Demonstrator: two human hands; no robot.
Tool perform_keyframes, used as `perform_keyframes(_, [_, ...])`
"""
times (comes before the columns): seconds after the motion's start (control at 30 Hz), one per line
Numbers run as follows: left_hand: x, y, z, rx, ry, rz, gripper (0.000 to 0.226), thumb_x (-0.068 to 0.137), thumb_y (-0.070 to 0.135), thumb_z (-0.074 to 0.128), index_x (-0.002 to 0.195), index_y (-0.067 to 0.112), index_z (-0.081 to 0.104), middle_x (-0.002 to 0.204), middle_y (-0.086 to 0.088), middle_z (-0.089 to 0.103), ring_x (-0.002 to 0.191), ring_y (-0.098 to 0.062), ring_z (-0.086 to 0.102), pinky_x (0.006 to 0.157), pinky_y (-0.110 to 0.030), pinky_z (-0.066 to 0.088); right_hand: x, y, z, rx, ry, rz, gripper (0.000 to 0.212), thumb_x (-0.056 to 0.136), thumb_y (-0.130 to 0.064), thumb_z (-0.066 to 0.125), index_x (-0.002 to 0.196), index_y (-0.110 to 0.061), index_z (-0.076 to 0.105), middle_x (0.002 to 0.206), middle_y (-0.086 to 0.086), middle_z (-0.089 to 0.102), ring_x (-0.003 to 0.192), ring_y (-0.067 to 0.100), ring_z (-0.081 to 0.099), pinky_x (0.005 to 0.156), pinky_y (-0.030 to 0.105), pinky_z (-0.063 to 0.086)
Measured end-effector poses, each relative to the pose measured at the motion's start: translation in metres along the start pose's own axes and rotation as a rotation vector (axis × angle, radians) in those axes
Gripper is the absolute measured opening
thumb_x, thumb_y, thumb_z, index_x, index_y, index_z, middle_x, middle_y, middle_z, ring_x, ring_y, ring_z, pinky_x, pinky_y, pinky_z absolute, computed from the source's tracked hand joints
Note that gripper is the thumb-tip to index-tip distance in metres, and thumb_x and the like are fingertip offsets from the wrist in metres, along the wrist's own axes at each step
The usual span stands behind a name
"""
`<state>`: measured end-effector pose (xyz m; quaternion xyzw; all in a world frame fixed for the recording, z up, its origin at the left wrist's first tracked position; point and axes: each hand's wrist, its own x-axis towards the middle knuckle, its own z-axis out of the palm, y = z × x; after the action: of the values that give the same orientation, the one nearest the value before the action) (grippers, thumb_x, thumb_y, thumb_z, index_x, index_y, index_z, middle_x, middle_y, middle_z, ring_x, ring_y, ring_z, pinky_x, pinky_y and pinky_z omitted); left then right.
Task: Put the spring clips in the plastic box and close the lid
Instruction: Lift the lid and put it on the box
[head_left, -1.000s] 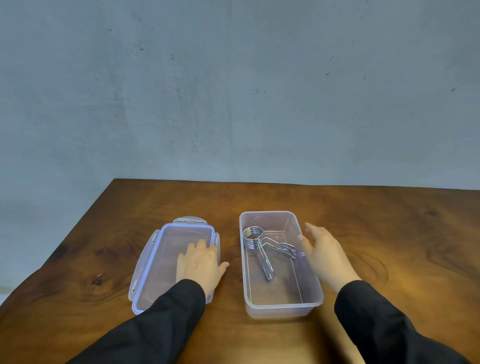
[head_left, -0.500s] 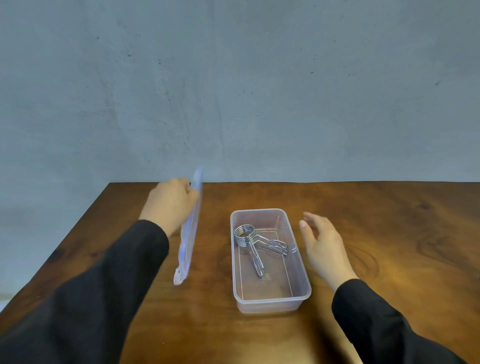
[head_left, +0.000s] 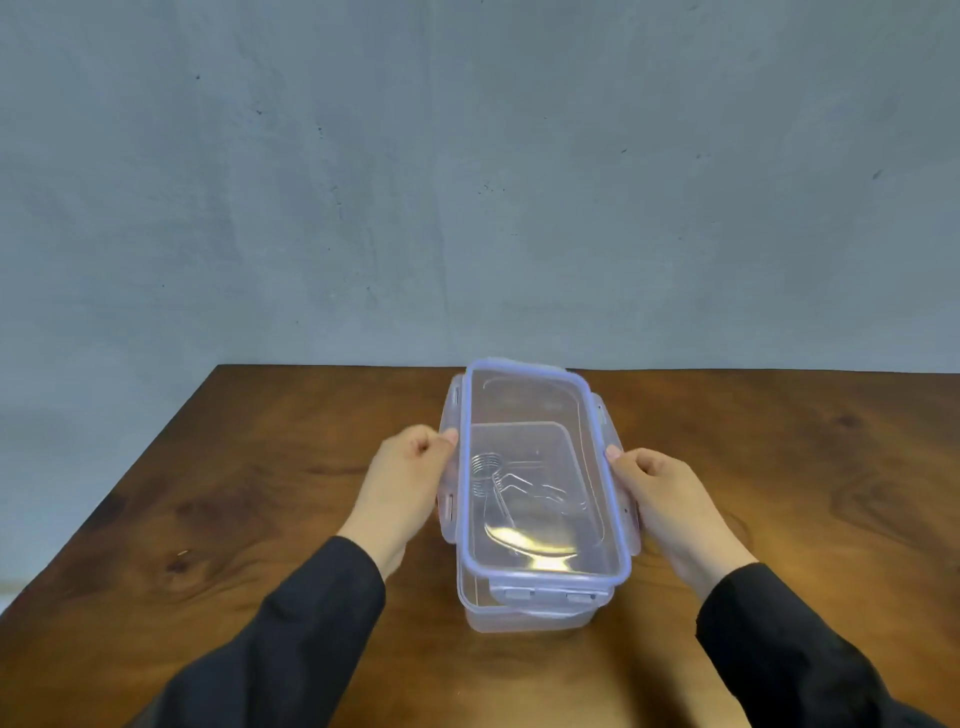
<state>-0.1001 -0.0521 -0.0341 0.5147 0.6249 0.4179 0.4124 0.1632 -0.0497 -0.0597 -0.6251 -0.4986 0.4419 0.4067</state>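
Note:
The clear lid (head_left: 540, 410) with a bluish rim and side latches hangs flat just above the clear plastic box (head_left: 524, 621), which stands on the wooden table. My left hand (head_left: 405, 493) grips the lid's left edge and my right hand (head_left: 670, 504) grips its right edge. Through the lid I see the metal spring clips (head_left: 493, 475) lying inside the box, coils toward the far end. The lid's near end sits close over the box's near rim, while its far end reaches past the box.
The brown wooden table (head_left: 260, 493) ends at a far edge against a grey wall (head_left: 467, 182), and its left edge runs diagonally toward me. Black sleeves cover both forearms at the bottom of the view.
My left hand lifted the lid off the table, swung it upright, then brought it flat over the box. My right hand moved from beside the box to the lid's right edge.

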Motion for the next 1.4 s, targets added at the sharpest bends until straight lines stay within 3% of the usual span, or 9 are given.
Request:
perform_keyframes(0.3, [0.012,-0.053,0.024,0.317,0.079,-0.09,0.039,0.102,0.038,0.048,0.074,0.011,0.052,0.07,-0.007,0.059,0.061,-0.019,0.05,0.06,-0.038,0.044,0.017,0.031,0.018,-0.095,0.025,0.124,0.043,0.098,-0.041,0.058,0.066,-0.012,0.053,0.055,0.0,0.053,0.056,0.017,0.049,0.063,0.033,0.046])
perform_keyframes(0.6, [0.007,-0.066,0.029,0.089,0.059,-0.256,0.04,0.102,0.038,0.048,0.088,0.004,0.064,0.081,-0.017,0.064,0.071,-0.021,0.057,0.069,-0.039,0.051,0.014,0.03,0.02,-0.114,0.025,0.143,0.043,0.099,-0.037,0.058,0.065,-0.011,0.054,0.053,-0.002,0.057,0.052,0.013,0.054,0.059,0.027,0.046])
perform_keyframes(0.77, [0.006,-0.068,0.029,-0.07,0.002,-0.366,0.045,0.102,0.044,0.047,0.099,0.005,0.067,0.096,-0.022,0.071,0.083,-0.025,0.068,0.084,-0.053,0.059,0.011,0.031,0.022,-0.09,0.057,0.147,0.043,0.098,-0.038,0.06,0.063,-0.013,0.054,0.052,-0.005,0.057,0.051,0.011,0.055,0.055,0.025,0.044])
perform_keyframes(0.9, [0.001,-0.066,0.03,-0.085,0.007,-0.35,0.035,0.103,0.042,0.045,0.103,0.014,0.066,0.102,-0.009,0.074,0.093,-0.024,0.071,0.086,-0.046,0.061,0.009,0.034,0.023,-0.092,0.117,0.142,0.029,0.093,-0.045,0.064,0.094,-0.016,0.065,0.085,0.0,0.07,0.077,0.019,0.066,0.065,0.032,0.052])
perform_keyframes(1.0, [-0.005,-0.064,0.03,0.071,0.115,-0.152,0.039,0.103,0.038,0.047,0.137,0.019,0.053,0.137,0.001,0.06,0.115,-0.016,0.06,0.096,-0.035,0.05,0.002,0.033,0.024,-0.233,0.174,0.031,0.047,0.091,-0.045,0.067,0.131,-0.021,0.059,0.117,-0.003,0.062,0.1,0.016,0.06,0.075,0.029,0.046])
perform_keyframes(1.1, [-0.016,-0.066,0.036,0.155,0.013,-0.011,0.061,0.103,0.035,0.049,0.158,0.023,0.026,0.154,0.014,0.036,0.145,-0.014,0.036,0.115,-0.032,0.032,-0.01,0.03,0.027,-0.313,0.094,-0.136,0.047,0.094,-0.035,0.065,0.138,-0.022,0.057,0.129,-0.013,0.055,0.117,0.009,0.051,0.091,0.026,0.041])
perform_keyframes(1.2, [-0.023,-0.069,0.044,0.102,-0.107,-0.063,0.066,0.105,0.036,0.043,0.16,0.029,0.009,0.165,0.013,0.021,0.15,-0.013,0.028,0.114,-0.026,0.029,-0.019,0.036,0.033,-0.317,-0.014,-0.12,0.052,0.098,-0.029,0.062,0.148,-0.024,0.047,0.14,-0.023,0.042,0.136,0.005,0.041,0.106,0.022,0.034])
perform_keyframes(1.27, [-0.024,-0.071,0.046,-0.019,-0.129,-0.135,0.062,0.105,0.038,0.038,0.16,0.034,0.008,0.163,0.012,0.028,0.144,-0.014,0.038,0.112,-0.028,0.036,-0.021,0.039,0.037,-0.203,-0.013,-0.059,0.051,0.1,-0.027,0.058,0.149,-0.028,0.044,0.139,-0.026,0.045,0.135,0.003,0.047,0.103,0.019,0.039])
perform_keyframes(1.4, [-0.026,-0.073,0.049,-0.261,-0.172,-0.184,0.049,0.107,0.036,0.037,0.155,0.042,0.028,0.149,0.019,0.05,0.125,-0.004,0.055,0.106,-0.029,0.046,-0.028,0.036,0.043,0.041,-0.056,0.012,0.037,0.104,-0.015,0.049,0.117,-0.048,0.06,0.107,-0.033,0.072,0.101,-0.009,0.066,0.072,0.008,0.05])
